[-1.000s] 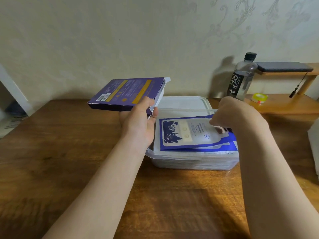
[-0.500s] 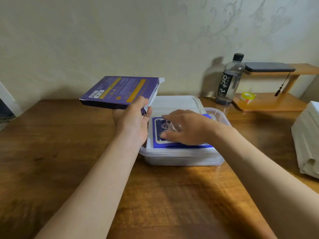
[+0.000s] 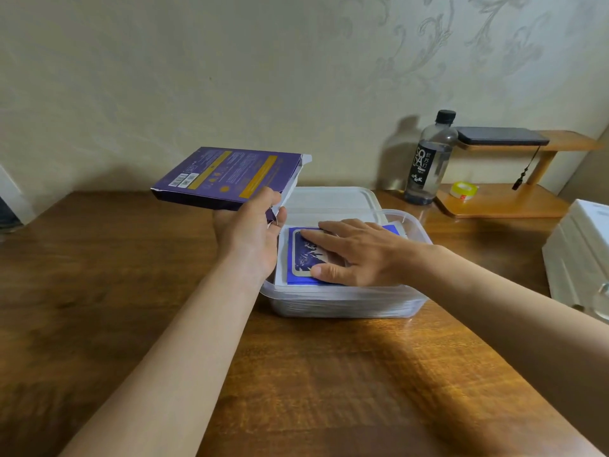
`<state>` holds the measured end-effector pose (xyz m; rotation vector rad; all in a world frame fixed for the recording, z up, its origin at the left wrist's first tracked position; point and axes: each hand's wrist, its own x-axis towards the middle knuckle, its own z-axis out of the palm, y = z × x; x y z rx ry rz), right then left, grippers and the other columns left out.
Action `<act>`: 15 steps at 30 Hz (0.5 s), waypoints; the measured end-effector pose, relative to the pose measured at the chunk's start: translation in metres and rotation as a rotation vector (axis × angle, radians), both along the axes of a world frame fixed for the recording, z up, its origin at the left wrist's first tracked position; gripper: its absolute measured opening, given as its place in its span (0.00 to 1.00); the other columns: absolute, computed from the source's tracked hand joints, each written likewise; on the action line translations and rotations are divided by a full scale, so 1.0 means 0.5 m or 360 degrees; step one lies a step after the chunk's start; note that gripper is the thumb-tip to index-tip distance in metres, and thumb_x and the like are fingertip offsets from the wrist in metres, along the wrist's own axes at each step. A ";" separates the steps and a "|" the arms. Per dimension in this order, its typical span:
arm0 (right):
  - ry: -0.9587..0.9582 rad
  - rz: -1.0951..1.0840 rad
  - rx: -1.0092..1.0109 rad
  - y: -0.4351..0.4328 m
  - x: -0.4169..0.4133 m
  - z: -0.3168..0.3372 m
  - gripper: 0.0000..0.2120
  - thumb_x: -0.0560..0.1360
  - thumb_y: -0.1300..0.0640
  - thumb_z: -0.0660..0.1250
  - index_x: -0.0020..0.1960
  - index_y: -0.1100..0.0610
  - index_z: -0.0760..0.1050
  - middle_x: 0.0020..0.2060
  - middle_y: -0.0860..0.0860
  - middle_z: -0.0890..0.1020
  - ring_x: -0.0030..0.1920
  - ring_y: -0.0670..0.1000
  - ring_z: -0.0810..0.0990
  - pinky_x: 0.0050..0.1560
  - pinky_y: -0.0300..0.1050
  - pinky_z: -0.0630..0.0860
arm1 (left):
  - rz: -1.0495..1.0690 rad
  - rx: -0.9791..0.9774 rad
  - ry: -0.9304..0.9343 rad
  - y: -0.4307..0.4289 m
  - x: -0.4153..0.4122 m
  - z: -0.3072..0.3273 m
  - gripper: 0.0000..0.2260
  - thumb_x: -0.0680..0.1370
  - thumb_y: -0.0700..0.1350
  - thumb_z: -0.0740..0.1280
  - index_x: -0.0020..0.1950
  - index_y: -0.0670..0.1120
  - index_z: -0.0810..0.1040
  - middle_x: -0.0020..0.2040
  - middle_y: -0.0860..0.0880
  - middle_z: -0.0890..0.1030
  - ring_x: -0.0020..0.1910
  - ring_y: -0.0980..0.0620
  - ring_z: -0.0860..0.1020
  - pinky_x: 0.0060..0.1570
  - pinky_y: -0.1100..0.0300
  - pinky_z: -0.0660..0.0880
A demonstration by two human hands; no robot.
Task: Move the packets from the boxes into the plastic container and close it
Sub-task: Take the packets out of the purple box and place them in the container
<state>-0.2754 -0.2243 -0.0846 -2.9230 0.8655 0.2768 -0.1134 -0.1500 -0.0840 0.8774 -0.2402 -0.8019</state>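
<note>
- Wooden table [image 3: 296, 374] holds my container [image 3: 346, 305], packets [image 3: 298, 258] stacked inside.
- Left hand [image 3: 247, 239] grips 1 box [image 3: 227, 174]; right hand [image 3: 362, 252] presses packets, fingers straight.
- Lid [image 3: 329, 201] not yet on.

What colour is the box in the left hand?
The box is dark purple with yellow bands; head view shows it best.
</note>
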 end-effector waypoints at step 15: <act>0.0138 0.0001 -0.0010 -0.012 0.008 -0.017 0.37 0.76 0.27 0.45 0.80 0.37 0.36 0.81 0.50 0.53 0.79 0.57 0.55 0.75 0.58 0.55 | 0.0008 -0.0019 -0.0059 -0.007 0.007 -0.010 0.17 0.75 0.34 0.73 0.59 0.44 0.73 0.56 0.49 0.79 0.56 0.49 0.78 0.40 0.63 0.80</act>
